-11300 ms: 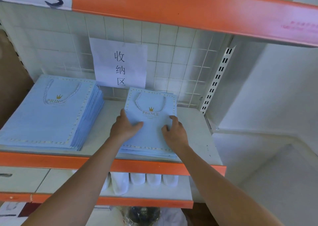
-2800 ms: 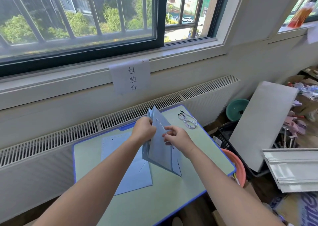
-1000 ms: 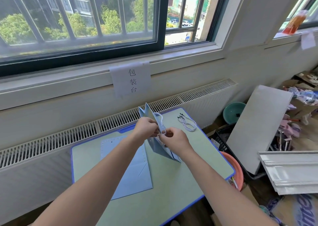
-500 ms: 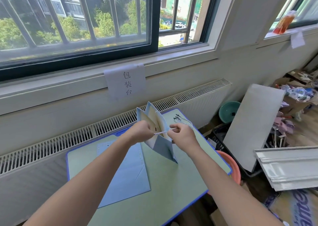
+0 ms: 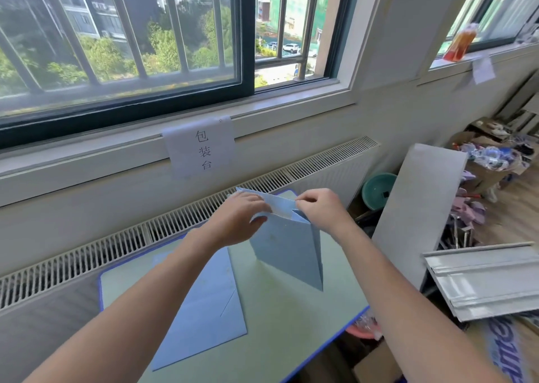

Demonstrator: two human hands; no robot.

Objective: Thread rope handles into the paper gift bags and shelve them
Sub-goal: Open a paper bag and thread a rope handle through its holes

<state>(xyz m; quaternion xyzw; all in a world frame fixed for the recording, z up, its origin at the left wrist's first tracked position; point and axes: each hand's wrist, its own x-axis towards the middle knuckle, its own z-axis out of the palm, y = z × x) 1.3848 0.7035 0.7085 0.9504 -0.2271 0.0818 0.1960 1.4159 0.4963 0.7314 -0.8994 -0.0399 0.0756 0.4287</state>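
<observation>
A blue bag (image 5: 287, 250) stands upright and opened on the table (image 5: 280, 321), held at its top edge by both hands. The left hand (image 5: 240, 217) grips the near-left part of the rim, its thumb on the outer face and its fingers curled over the edge. The right hand (image 5: 322, 207) pinches the rim at the right side with curled fingers, thumb and forefinger pressed on the paper. No rope is visible at the rim; whether either hand also holds one cannot be told. A second bag (image 5: 204, 304) lies flat on the table just left of the standing one, partly under the left forearm. Behind the table runs a radiator (image 5: 122, 242), and above it a paper sign (image 5: 201, 149) hangs from the window sill (image 5: 87, 161). A grey board (image 5: 420, 213) leans to the right of the table.
</observation>
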